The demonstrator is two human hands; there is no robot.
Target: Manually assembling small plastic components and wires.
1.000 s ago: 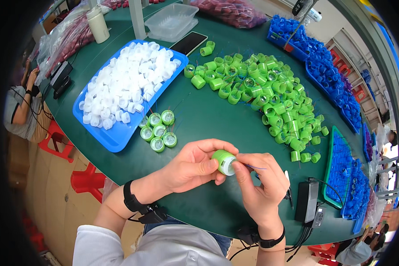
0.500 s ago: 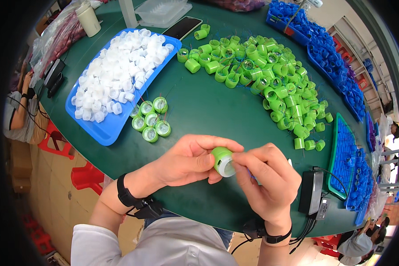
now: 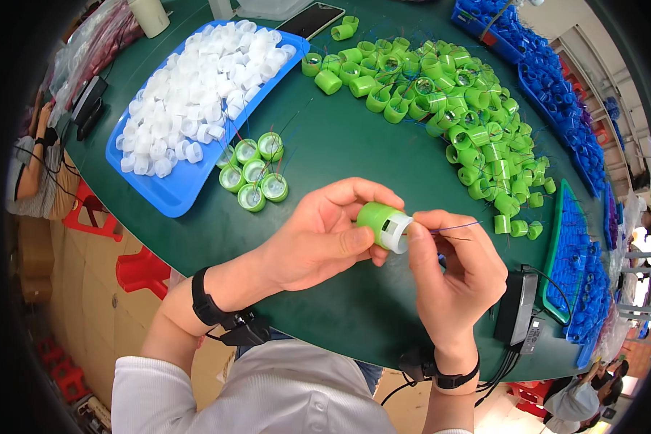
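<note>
My left hand (image 3: 318,235) is closed around a green plastic cylinder (image 3: 372,218), lying on its side above the table. A translucent white cup (image 3: 397,234) sticks partly out of its right end, and a small rectangular slot shows in the green wall. At the cup's rim, the thumb and forefinger of my right hand (image 3: 459,278) pinch thin wires (image 3: 456,227); a blue one trails off to the right. Left of my hands stands a small cluster of green cylinders (image 3: 253,171) with whitish insides and fine wires rising from them.
A blue tray (image 3: 172,205) heaped with white cups (image 3: 195,94) lies at the left. Many green cylinders (image 3: 477,137) with wires spread in an arc behind. Blue parts (image 3: 557,108) fill trays along the right edge. A phone (image 3: 311,20) and a black box (image 3: 515,307) also lie there.
Both hands have shifted up and right with the green cylinder, which now lies more sideways. My right fingers have moved off the white cup's opening, and a blue wire shows beyond them.
</note>
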